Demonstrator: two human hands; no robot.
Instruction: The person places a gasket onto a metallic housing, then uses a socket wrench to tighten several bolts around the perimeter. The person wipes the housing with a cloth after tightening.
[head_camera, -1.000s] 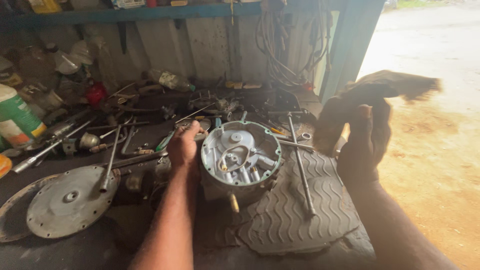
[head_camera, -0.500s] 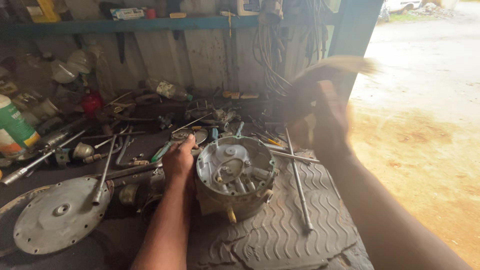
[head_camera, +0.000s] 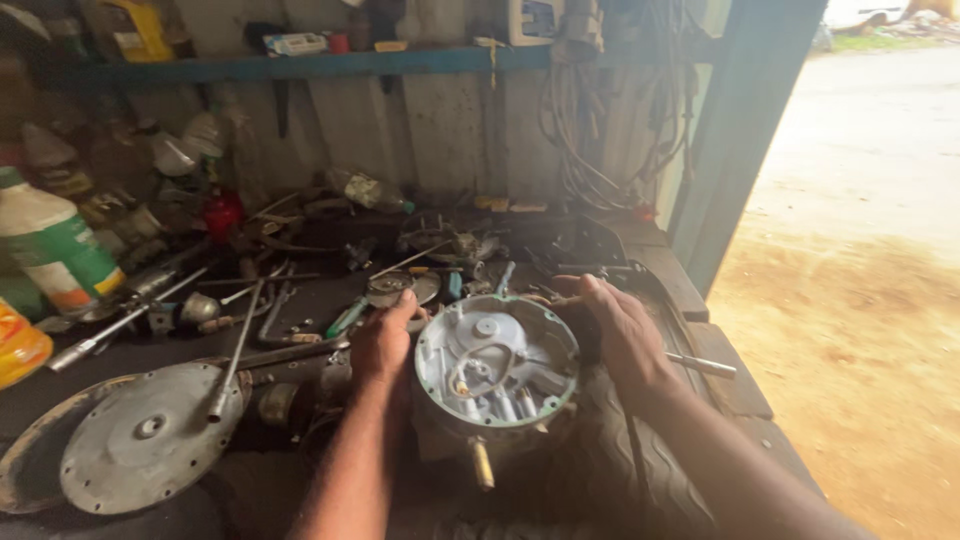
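Head view: your left hand (head_camera: 385, 340) grips the left side of the round grey metal housing (head_camera: 497, 365), and your right hand (head_camera: 622, 335) presses on its right rim, fingers half curled against it. The housing stands on the dark ribbed mat (head_camera: 610, 470) near the front of the bench (head_camera: 330, 290), open face up, a brass fitting (head_camera: 481, 463) pointing toward you. A flat metal disc (head_camera: 150, 440) lies well to the left, loose tools (head_camera: 240, 345) around it. I think you do well to keep both palms low on the rim, hold it level, and stay away from the inner parts.
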